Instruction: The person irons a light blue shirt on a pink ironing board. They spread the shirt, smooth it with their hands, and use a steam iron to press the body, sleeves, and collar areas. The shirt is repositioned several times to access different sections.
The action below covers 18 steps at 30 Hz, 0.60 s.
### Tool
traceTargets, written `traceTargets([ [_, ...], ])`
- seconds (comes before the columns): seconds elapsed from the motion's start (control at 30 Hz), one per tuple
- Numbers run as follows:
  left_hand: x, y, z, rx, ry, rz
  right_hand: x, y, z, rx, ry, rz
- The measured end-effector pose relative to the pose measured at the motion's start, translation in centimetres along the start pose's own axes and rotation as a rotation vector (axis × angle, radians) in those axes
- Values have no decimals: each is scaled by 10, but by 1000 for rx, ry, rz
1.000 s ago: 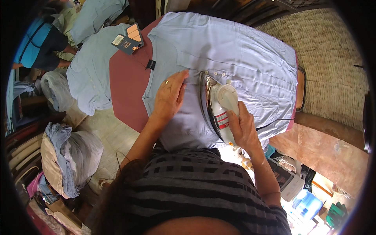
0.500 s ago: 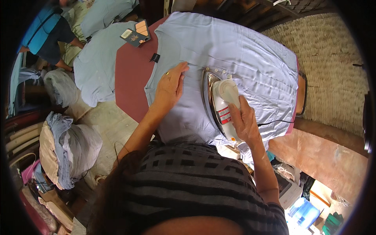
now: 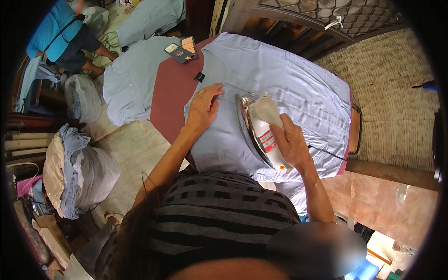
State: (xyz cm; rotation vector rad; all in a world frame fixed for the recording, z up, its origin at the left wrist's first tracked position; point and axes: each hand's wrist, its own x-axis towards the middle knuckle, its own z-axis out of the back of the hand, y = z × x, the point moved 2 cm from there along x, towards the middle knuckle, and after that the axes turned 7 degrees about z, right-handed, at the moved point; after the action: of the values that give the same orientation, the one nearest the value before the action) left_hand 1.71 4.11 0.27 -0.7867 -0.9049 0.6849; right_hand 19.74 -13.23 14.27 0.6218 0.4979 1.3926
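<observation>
A pale blue shirt (image 3: 289,70) lies spread over an ironing board (image 3: 170,100) with a dull red cover, its neckline toward the left end and creases running across its right part. The right hand (image 3: 291,142) is wrapped around the handle of a white iron (image 3: 265,133), which sits on the shirt near the middle of the board, its tip pointing away from the person and just beside a small button (image 3: 253,94). A dark cord (image 3: 326,151) trails from the iron across the cloth to the right. The left hand (image 3: 204,109) is apart from the right, empty, over the shirt near the neckline with its fingers loosely bent; it seems to rest on the cloth, though the contact under the fingers is hard to see. A small black label (image 3: 199,77) shows at the neckline, and a dark card tag (image 3: 182,50) lies beyond it on the board's red cover. Left of the board is another pale blue garment (image 3: 133,86), and a co-worker (image 3: 60,35) in a bright blue top stands at the upper left. A bundle of cloth (image 3: 95,179) sits lower down, on the left.
</observation>
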Motion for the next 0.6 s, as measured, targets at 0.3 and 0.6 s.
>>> traceTargets([
  [0.3, -4, -2, 6, 145, -81, 14, 21, -12, -23, -38, 8, 62],
  [0.6, 1, -6, 7, 210, -58, 7, 20, -9, -20, 74, 68, -181],
])
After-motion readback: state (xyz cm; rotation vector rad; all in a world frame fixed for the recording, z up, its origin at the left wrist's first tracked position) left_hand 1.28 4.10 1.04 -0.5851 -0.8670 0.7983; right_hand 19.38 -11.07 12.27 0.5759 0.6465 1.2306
